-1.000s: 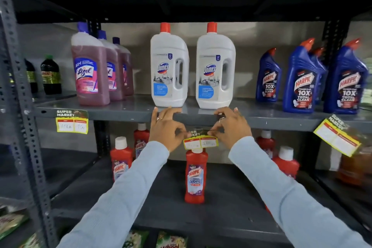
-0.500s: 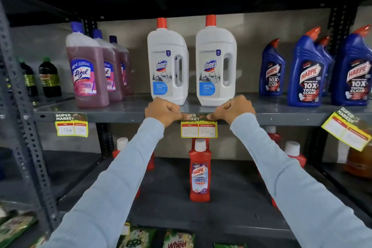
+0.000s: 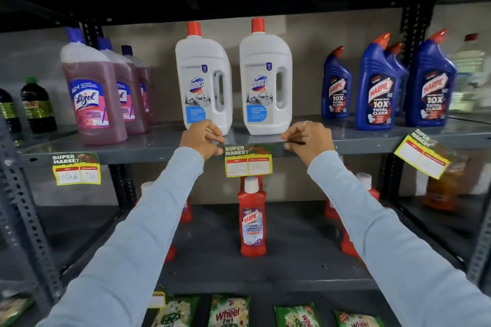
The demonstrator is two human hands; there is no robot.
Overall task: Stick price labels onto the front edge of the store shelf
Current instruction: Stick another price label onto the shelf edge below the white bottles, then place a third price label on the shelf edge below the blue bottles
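A yellow and red price label (image 3: 249,162) with a green "SUPER MARKET" header lies flat against the front edge of the grey shelf (image 3: 148,152), below two white Domex bottles (image 3: 204,79). My left hand (image 3: 203,139) has its fingers curled and pinches the label's upper left end. On the other side, my right hand (image 3: 308,141) is curled too and presses the label's upper right end against the edge. Both hands touch the shelf edge.
One more label (image 3: 76,168) is stuck on the same edge at the left; a third (image 3: 422,155) hangs tilted at the right. Pink Lizol bottles (image 3: 91,93) and blue Harpic bottles (image 3: 377,85) stand on the shelf. A red Harpic bottle (image 3: 252,218) stands on the shelf below.
The label rose from below the shelf edge to lie flat on it. Both hands moved up and apart to its upper corners, and the view came closer.
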